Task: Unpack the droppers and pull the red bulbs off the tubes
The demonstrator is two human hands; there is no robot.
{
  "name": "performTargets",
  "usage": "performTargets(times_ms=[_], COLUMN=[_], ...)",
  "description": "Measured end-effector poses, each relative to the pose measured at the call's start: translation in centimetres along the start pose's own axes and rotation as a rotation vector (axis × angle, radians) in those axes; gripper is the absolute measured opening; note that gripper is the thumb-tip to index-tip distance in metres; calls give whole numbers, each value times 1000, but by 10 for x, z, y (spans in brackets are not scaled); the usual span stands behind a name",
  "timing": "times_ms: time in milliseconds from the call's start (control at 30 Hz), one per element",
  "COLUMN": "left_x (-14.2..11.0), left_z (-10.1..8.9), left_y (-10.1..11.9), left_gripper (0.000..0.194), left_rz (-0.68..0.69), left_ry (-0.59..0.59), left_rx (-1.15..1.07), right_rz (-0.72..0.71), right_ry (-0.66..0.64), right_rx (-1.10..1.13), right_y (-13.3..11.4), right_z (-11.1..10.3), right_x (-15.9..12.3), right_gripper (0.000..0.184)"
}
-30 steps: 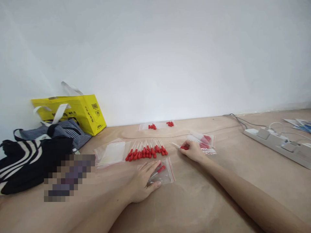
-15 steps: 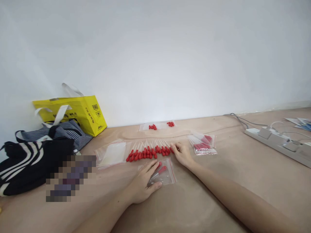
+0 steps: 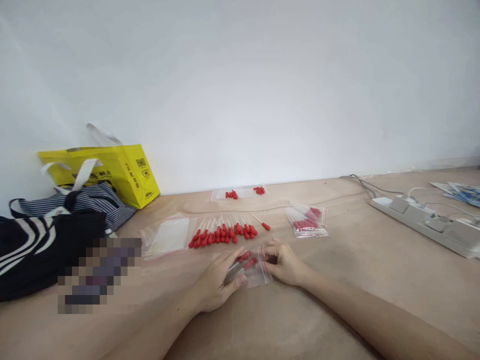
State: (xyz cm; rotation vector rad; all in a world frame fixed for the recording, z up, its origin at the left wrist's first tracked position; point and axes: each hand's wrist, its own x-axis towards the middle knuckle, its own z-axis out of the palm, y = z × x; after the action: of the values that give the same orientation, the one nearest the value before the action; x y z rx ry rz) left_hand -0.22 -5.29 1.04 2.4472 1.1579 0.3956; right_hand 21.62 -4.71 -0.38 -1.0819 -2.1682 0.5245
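A clear zip bag (image 3: 258, 277) with red-bulbed droppers (image 3: 249, 263) inside lies on the table between my hands. My left hand (image 3: 221, 280) is curled over the bag's left part, thumb at the near side, hiding that end. At the red-lined opening, my right hand (image 3: 283, 262) has its fingers closed on the bag's edge; its fingertips are partly hidden. Just beyond lies a row of droppers (image 3: 217, 235), red bulbs toward me and pale stems pointing away. A single dropper (image 3: 266, 226) lies slightly apart at the row's right end.
A filled zip bag (image 3: 307, 220) lies to the right, and flat empty bags (image 3: 170, 237) to the left. Farther back is another bag with red bulbs (image 3: 231, 195). A power strip (image 3: 416, 220) stands right; a yellow bag (image 3: 138, 175) and a black bag (image 3: 48, 250) stand left.
My right hand has moved from the right end of the dropper row back to the zip bag's opening. The dropper it was touching now lies uncovered. My left hand stays on the bag.
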Motion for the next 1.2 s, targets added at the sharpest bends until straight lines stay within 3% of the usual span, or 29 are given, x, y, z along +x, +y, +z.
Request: performTargets(times_ms=[233, 433, 533, 667, 933, 1100, 1200], left_x=[0, -1, -1, 0, -1, -4, -4], left_z=[1, 1, 2, 2, -3, -7, -8], left_y=[2, 3, 3, 2, 5, 5, 3], left_gripper=[54, 53, 55, 54, 52, 54, 54], left_rz=[5, 12, 19, -1, -1, -52, -55], left_ry=[1, 21, 16, -3, -20, -45, -37], left_rx=[-42, -43, -35, -10, 14, 42, 59], right_rz=[-13, 0, -54, -89, 163, 201, 191], right_ry=[-95, -50, -93, -158, -175, -228, -244], right_rx=[-126, 43, 46, 4, 395, 431, 414], right_y=[2, 2, 3, 4, 15, 36, 41], right_z=[2, 0, 0, 1, -3, -27, -34], right_x=[2, 2, 3, 3, -1, -4, -5], right_gripper=[21, 28, 35, 27, 19, 20, 31])
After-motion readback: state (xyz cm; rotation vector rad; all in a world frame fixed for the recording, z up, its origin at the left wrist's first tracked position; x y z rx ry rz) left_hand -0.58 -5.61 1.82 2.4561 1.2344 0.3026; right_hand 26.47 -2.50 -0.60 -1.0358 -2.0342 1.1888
